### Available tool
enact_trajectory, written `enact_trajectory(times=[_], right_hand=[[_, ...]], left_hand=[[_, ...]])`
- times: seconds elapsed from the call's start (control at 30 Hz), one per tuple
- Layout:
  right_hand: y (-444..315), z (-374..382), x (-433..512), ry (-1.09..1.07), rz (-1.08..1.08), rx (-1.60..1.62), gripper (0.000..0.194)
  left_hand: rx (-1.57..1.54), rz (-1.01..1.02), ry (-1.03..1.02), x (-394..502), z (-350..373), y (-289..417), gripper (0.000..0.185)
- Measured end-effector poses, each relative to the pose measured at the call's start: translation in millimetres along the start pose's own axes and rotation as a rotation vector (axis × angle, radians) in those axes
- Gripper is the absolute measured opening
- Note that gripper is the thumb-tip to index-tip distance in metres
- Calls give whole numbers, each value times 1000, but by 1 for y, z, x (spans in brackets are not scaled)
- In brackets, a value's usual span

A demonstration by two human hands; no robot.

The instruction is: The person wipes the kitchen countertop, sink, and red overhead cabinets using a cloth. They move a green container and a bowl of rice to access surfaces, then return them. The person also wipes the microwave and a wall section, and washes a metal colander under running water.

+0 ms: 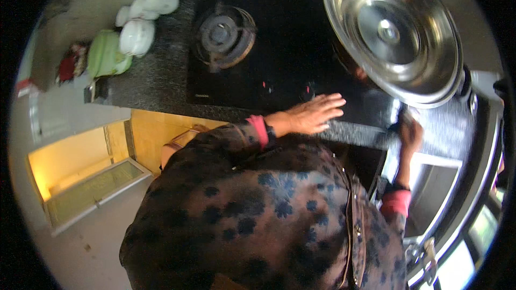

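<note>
My left hand (316, 114), with its fingers spread, is over the front edge of the black gas hob (242, 84), close to a control knob (308, 90). My right hand (410, 131) is at the counter right of the hob, curled around something dark that is blurred; a cloth or sponge cannot be told apart. Beyond my right hand stands a wide stainless steel pan or basin (387, 40), which covers the right part of the hob. A burner (221, 35) with its pan support shows at the hob's left.
Left of the hob on the granite counter (161, 84) stand several white ceramic pieces (137, 37) and a green item (107, 54). A sink (433, 193) lies at the right. An open cabinet door (96, 193) with a glass panel juts out at the lower left.
</note>
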State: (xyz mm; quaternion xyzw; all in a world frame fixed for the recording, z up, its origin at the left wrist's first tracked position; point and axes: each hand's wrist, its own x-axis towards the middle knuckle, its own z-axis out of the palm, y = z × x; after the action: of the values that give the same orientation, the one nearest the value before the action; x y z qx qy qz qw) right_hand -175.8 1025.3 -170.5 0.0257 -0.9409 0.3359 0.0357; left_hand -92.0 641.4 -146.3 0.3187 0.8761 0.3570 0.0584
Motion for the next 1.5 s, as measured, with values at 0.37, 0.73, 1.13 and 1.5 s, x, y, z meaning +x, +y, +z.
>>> enact_trajectory(times=[0.37, 0.73, 1.13, 1.5], right_hand=[[-23, -55, -104, -175, 25, 66, 38], [66, -82, -299, 105, 377, -397, 42], [113, -98, -497, 609, 717, -445, 40], [-33, -31, -293, 477, 368, 635, 31]], left_hand=[[144, 54, -172, -56, -35, 7, 72], [445, 165, -269, -57, -19, 3, 93], [611, 182, -254, -64, -12, 4, 96], [542, 183, -226, -68, -22, 9, 96]])
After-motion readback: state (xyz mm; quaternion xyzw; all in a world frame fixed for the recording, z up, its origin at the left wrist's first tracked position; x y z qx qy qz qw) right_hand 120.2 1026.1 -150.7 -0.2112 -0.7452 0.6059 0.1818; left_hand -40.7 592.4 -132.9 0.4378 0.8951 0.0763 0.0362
